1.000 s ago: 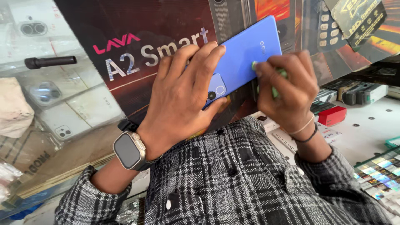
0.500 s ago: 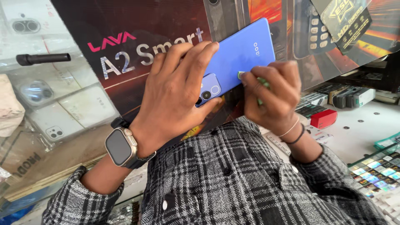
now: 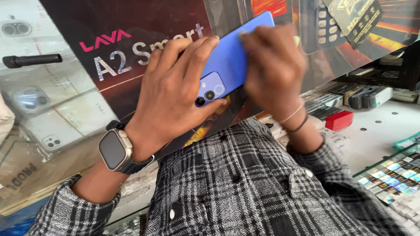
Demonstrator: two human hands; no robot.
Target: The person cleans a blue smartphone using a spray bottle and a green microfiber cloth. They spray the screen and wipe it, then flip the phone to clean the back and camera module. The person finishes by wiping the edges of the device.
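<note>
so the person has a blue phone face down on a dark printed poster that lies on a glass counter. the phone sits tilted, its camera block at the lower left end and the other end pointing up toward the top right.

the left hand is spread flat over the lower left part of the phone, fingers laid across its back and the thumb tucked just under the camera block, so it's pinning the phone down more than gripping it. there's a square smartwatch with a dark strap on that wrist.

the right hand is on the upper right part of the phone, fingers curled in and pressed to the back. it's blurred, so can't tell if it's pinching something small or just rubbing the surface. thin bracelets sit on that wrist.

both sleeves are a black and white plaid shirt. under the glass on the left there are clear phone cases, and a black handle lies up top left. off to the right there's a small red box on a white shelf, plus a tray of little shiny squares near the right edge.
</note>
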